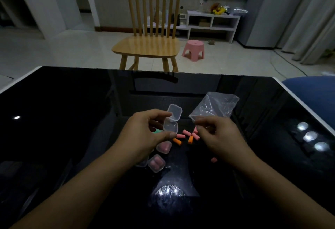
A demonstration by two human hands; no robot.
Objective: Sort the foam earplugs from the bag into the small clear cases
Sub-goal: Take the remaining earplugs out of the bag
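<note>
My left hand (145,132) pinches a small clear case (171,126) between thumb and fingers, its hinged lid (174,111) flipped open and nothing visible inside. My right hand (215,134) hovers with curled fingers over loose pink earplugs (186,132) and orange earplugs (190,139); whether it pinches one I cannot tell. A green earplug (156,131) peeks from under my left fingers. Two closed cases holding pink earplugs (164,147) (156,163) lie below my left hand. The crumpled clear bag (215,106) lies flat behind my right hand. One pink earplug (213,159) sits under my right wrist.
All of this lies on a glossy black table (72,111) with bright light reflections. A wooden chair (150,45) stands beyond the far edge, a pink stool (194,49) behind it, and something blue (311,91) at the table's right corner.
</note>
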